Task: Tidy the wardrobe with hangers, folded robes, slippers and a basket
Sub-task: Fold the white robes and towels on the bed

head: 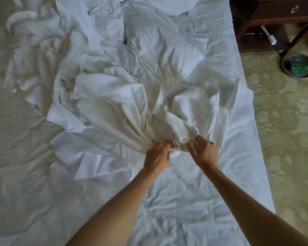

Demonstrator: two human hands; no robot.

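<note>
A crumpled white robe (124,107) lies spread over the bed (185,201), its near edge bunched together. My left hand (156,158) grips that bunched edge from the left. My right hand (204,151) pinches the same gathered cloth just to the right, a small gap apart from the left hand. More rumpled white cloth (89,32) is heaped beyond the robe toward the head of the bed; I cannot tell which pieces are robes and which are sheets.
The bed's right edge runs diagonally from top centre to lower right. Beyond it is patterned pale-green carpet (288,139), a round bin with green contents (298,66), and a dark wooden table with a drawer (283,13) at the top right.
</note>
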